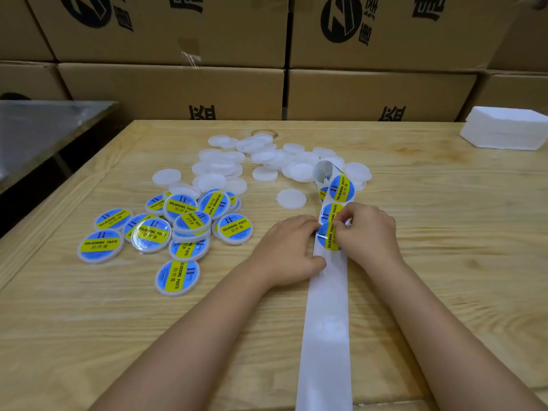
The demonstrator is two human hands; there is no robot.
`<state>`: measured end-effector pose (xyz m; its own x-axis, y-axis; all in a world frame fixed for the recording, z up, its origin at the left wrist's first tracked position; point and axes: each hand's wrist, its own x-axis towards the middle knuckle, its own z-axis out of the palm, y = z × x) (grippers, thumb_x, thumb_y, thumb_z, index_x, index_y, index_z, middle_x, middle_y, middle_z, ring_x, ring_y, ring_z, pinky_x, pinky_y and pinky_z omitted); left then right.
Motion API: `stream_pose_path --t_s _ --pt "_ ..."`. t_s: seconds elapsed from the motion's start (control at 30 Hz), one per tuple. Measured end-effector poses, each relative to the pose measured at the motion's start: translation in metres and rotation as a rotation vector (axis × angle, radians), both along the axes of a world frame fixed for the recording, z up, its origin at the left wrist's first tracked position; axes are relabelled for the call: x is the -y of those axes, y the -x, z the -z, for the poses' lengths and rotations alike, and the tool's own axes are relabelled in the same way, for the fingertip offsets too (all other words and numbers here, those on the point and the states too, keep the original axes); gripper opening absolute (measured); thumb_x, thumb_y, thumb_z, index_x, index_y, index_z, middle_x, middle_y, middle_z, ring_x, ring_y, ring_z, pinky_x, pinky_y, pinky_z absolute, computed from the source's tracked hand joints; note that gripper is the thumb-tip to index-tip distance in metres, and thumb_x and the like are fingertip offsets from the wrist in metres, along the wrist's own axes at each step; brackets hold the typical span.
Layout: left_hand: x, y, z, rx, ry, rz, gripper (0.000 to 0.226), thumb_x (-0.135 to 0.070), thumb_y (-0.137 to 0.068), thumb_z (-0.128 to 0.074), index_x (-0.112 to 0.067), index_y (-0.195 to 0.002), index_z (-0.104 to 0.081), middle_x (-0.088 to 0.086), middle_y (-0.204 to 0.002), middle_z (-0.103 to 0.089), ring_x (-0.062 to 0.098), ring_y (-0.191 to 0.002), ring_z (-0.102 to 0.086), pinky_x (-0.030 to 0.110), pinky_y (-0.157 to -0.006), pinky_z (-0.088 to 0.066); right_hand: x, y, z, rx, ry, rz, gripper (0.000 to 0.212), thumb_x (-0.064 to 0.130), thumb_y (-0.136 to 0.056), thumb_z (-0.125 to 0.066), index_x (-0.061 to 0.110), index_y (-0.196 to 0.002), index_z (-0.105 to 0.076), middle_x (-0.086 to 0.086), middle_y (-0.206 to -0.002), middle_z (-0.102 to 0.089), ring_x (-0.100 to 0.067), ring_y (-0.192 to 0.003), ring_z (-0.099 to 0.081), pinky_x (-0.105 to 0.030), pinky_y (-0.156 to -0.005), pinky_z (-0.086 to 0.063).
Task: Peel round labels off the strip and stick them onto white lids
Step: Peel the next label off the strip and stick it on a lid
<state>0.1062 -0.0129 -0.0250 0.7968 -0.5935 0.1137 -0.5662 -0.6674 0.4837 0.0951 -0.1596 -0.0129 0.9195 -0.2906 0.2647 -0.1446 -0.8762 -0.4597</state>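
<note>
Peel step: right hand pinching edge of round label, left hand holding strip down, fingers curled. Next, likely: lifting label clean, centring on bare lid.

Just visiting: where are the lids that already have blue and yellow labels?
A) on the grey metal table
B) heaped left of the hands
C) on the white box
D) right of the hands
B: the labelled lids lie heaped on the wooden table left of the left hand, which holds the strip while the right hand pinches a label.
</note>
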Motion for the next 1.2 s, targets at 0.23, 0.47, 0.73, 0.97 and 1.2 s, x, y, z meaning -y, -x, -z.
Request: stream_pose_path --t_s 0.23,0.47,0.73,0.97,1.2 --pt "0.0 -0.002 0.001 0.013 0.01 0.012 0.068 -0.039 -0.061 -0.047 -0.02 -0.126 -0.053 -0.008 -0.135 -0.048 0.012 -0.123 -0.043 0.031 -0.104 -0.032 -0.001 0.002 -0.006 0.27 -0.179 -0.074 0.005 0.007 -0.084 -0.057 0.009 -0.082 -0.061 -0.006 -0.097 -0.053 -0.022 -0.096 -0.04 -0.025 -0.079 -0.028" --pt "0.0 -0.001 0.005 0.032 -0.026 -0.024 0.079 -0.044 -0.061 -0.045 -0.017 -0.135 -0.043 0.0 -0.15 -0.028 0.013 -0.14 -0.019 0.027 -0.112 -0.015 -0.019 0.002 -0.005 0.393 -0.902 -0.15 0.019 0.009 -0.09 -0.058 0.028 -0.085 -0.059 -0.004 -0.098 -0.056 -0.012 -0.076 -0.048 -0.021 -0.071 -0.041" --pt "0.002 -0.013 0.012 0.038 -0.026 -0.326 0.058 -0.022 -0.094 -0.035 -0.012 -0.148 -0.017 0.003 -0.158 -0.01 0.014 -0.145 -0.004 0.039 -0.118 -0.001 -0.016 -0.006 0.001 0.27 -1.151 -0.229 0.017 0.004 -0.091 -0.055 0.019 -0.09 -0.06 -0.001 -0.084 -0.054 -0.014 -0.07 -0.049 -0.03 -0.067 -0.043" --pt "0.001 -0.007 0.012 0.227 -0.133 -0.333 0.053 -0.014 -0.086 -0.041 -0.013 -0.139 -0.037 0.004 -0.138 -0.034 0.017 -0.136 -0.023 0.042 -0.115 0.0 -0.022 -0.002 -0.006 0.297 -1.221 -0.425 0.023 0.001 -0.09 -0.054 0.021 -0.093 -0.064 -0.007 -0.074 -0.042 -0.012 -0.065 -0.044 -0.026 -0.066 -0.043" --pt "0.002 -0.01 0.013 0.23 -0.071 -0.368 0.028 -0.015 -0.087 -0.043 -0.009 -0.115 -0.047 0.008 -0.126 -0.048 0.023 -0.126 -0.036 0.038 -0.113 -0.014 -0.037 -0.004 0.005 0.208 -1.417 -0.465 0.026 0.001 -0.09 -0.051 0.022 -0.093 -0.065 0.014 -0.063 -0.054 -0.004 -0.054 -0.043 -0.022 -0.06 -0.041"
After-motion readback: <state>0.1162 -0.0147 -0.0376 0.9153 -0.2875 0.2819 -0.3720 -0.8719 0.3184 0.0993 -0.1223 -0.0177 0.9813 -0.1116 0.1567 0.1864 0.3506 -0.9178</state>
